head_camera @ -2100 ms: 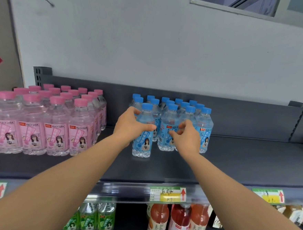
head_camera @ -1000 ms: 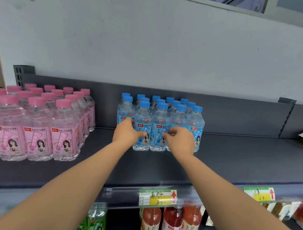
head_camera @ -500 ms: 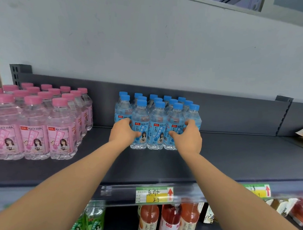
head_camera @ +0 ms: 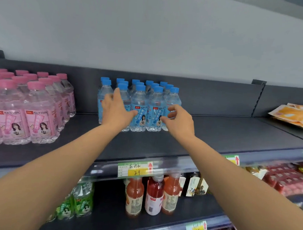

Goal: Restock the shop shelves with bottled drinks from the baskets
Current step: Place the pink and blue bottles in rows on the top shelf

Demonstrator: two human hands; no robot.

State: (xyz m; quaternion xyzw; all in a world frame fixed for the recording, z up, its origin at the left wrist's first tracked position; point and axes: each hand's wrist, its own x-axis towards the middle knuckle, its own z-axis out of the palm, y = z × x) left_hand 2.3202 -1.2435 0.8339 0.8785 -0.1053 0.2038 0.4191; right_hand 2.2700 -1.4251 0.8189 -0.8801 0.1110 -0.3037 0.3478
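A block of blue-capped bottles with blue labels stands in tight rows at the back of the dark top shelf. My left hand is spread in front of the block's front left bottles, fingers straight and reaching up to the caps. My right hand hovers at the front right bottle with thumb and fingers loosely curved; nothing is gripped. Both forearms stretch over the shelf's front edge. No basket is in view.
Pink-capped peach soda bottles fill the shelf's left side. Orange packets lie at the far right, past a shelf divider. Below a price tag stand juice bottles, green bottles and red packs.
Both hands pushed the blue bottles back into a tight block against the rear panel. Now the fingers have loosened and lifted off the labels, the left hand rising toward the caps.
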